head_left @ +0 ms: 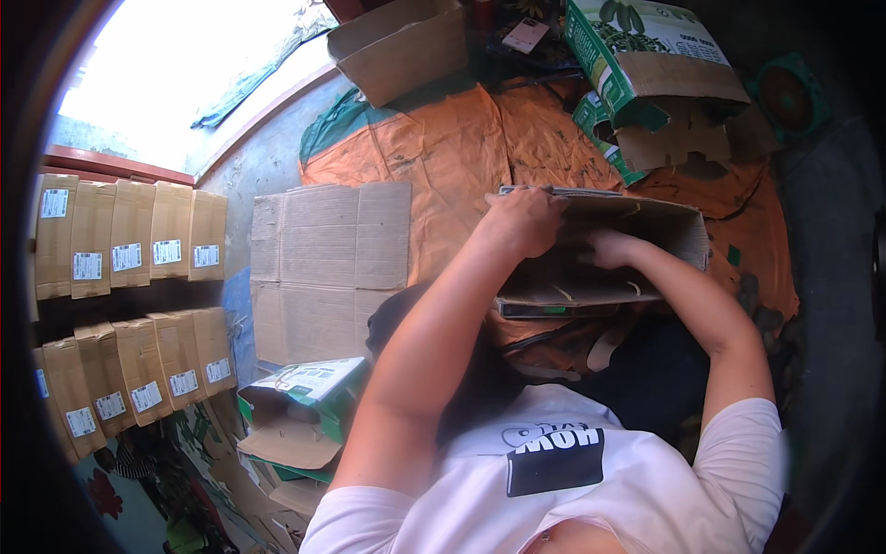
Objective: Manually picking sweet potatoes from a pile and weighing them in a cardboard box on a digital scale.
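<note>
An open cardboard box [685, 242] lies on its side in front of me, its opening toward me and its inside dark. My left hand [528, 222] is closed over the box's upper left edge, fingers bent round the cardboard. Inside the box is my right hand [614, 249], fingers apart and partly in shadow; I see nothing held in it. Short pale strips like ties poke through the upper and lower walls. A flattened cardboard sheet [330, 268] lies to the left of the box.
Orange sheeting [452, 138] covers the floor. Two rows of labelled brown cartons [129, 235] stand at the left. A green and white carton [309, 397] sits by my left elbow, another [660, 65] at the far right. An open brown box [401, 51] and a pink phone [525, 35] are at the back.
</note>
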### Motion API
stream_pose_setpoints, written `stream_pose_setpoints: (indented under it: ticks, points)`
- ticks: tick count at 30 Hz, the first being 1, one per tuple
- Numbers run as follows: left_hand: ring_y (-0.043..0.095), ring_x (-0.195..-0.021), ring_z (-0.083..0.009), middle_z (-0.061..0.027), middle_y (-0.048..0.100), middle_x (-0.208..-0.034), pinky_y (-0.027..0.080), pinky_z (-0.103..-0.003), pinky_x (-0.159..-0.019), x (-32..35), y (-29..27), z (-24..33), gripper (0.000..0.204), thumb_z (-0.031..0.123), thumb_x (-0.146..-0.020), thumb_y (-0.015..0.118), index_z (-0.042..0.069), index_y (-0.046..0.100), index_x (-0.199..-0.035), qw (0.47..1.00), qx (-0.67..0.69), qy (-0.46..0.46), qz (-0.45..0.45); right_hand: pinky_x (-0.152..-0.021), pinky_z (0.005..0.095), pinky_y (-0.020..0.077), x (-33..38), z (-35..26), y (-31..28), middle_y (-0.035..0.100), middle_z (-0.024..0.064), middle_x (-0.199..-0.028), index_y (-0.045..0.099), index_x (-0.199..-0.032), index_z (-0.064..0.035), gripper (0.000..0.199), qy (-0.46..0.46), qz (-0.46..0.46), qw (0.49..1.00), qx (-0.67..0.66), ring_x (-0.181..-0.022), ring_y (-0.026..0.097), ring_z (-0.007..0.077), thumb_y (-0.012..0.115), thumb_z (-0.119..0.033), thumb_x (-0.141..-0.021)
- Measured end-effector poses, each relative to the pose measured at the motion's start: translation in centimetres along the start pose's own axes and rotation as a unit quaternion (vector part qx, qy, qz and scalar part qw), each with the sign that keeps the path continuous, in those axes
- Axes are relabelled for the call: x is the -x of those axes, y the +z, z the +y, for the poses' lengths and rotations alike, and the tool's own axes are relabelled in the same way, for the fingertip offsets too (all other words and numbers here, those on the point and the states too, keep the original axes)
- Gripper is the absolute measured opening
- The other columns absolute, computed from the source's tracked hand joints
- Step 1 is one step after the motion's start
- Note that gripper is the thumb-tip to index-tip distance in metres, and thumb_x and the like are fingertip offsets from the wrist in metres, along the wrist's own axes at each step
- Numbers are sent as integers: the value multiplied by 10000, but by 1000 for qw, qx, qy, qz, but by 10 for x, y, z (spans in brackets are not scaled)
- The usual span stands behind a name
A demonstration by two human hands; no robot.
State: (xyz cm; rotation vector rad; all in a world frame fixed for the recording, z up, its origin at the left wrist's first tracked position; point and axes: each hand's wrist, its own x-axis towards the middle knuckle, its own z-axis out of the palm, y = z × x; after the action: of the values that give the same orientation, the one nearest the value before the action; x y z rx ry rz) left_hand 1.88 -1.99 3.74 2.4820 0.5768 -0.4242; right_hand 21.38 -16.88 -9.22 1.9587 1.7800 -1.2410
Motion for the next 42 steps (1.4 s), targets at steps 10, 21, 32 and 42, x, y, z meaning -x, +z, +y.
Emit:
stream_pose_setpoints:
  ticks: [10,21,32,42]
  points:
    - [618,-1154,-389,-194,646,-1268,502,-468,-977,0,-3,-16,324,202,-973,560,84,643,-1262,991,29,106,71,-972,317,506,272,2,-30,678,103,-1174,569,-1355,-10,369,-65,476,782,-397,-1071,660,171,601,-160,-1020]
    - [654,-1168,-334,-161,691,-1236,510,-402,-962,-16,6,-68,348,193,-980,590,77,639,-1305,981,-15,130,140,-880,302,547,409,135,355,700,94,-1168,628,-1286,-10,296,384,567,490,-540,-1029,671,167,606,-82,-1000]
    - [578,-1277,-328,-167,625,-1347,448,-413,-1054,-25,-8,-108,422,300,-1081,383,66,599,-1358,984,27,39,173,-900,412,543,327,95,664,691,140,-1079,638,-1193,-44,268,486,353,487,-634,-996,672,297,534,-149,-969]
    - [625,-1212,-274,-161,664,-1290,474,-379,-1026,18,-7,-128,380,259,-1069,476,11,622,-1318,985,-5,-84,148,-1072,514,466,320,187,587,497,207,-1454,391,-1481,-93,608,655,325,622,-281,-1315,515,406,613,-238,-933]
